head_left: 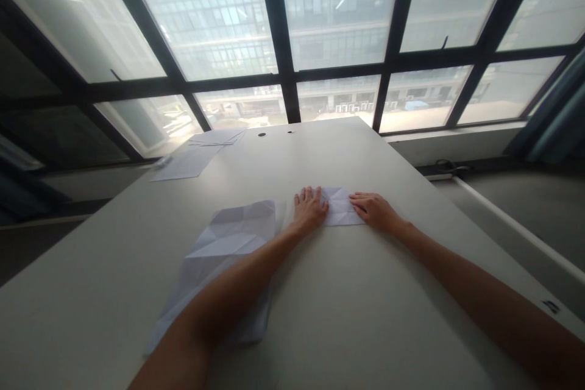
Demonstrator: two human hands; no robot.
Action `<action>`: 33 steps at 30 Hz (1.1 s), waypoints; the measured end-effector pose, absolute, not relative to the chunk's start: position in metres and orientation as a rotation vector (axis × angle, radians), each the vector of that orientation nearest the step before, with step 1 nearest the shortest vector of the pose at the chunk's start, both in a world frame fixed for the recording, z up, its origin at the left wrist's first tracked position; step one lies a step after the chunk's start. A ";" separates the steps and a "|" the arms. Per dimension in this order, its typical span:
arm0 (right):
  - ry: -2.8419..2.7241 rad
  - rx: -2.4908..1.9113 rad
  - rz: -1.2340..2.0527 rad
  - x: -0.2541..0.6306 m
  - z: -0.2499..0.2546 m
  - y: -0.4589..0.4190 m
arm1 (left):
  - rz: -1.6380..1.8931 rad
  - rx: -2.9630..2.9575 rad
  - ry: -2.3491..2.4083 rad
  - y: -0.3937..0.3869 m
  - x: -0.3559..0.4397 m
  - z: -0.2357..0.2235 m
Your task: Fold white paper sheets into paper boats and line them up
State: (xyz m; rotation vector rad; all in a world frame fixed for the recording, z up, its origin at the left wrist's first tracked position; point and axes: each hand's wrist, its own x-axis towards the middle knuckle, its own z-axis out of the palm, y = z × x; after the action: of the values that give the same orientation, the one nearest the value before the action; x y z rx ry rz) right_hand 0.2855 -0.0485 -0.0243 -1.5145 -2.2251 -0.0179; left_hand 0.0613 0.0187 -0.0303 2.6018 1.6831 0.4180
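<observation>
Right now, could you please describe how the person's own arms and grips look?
The left grip and right grip are ungloved human hands; I see no watch or bracelet. The left arm and right arm are bare, with no sleeve showing within the picture.

- A long white table stretches away in front of you, its top smooth and pale.
- Near its middle you have a small folded paper, lying flat with crease lines across it.
- To the left of that, nearer you, lies a large creased sheet, its surface slightly raised along the folds.
- At the far left you see several loose papers, overlapping.
- Toward the far end, your tabletop shows a dark round spot.
- Near your right edge sits a small dark mark, too blurred to identify.
</observation>
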 end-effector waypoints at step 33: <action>-2.212 -1.455 -0.005 0.288 -0.033 -0.042 | 0.337 2.898 0.643 0.001 0.068 -0.012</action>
State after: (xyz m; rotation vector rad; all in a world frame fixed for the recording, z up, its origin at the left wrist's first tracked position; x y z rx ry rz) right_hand 0.2881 -0.0424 -0.0326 -1.4554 -2.2124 -0.0053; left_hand 0.0678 0.0006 -0.0123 2.8982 0.6431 0.3372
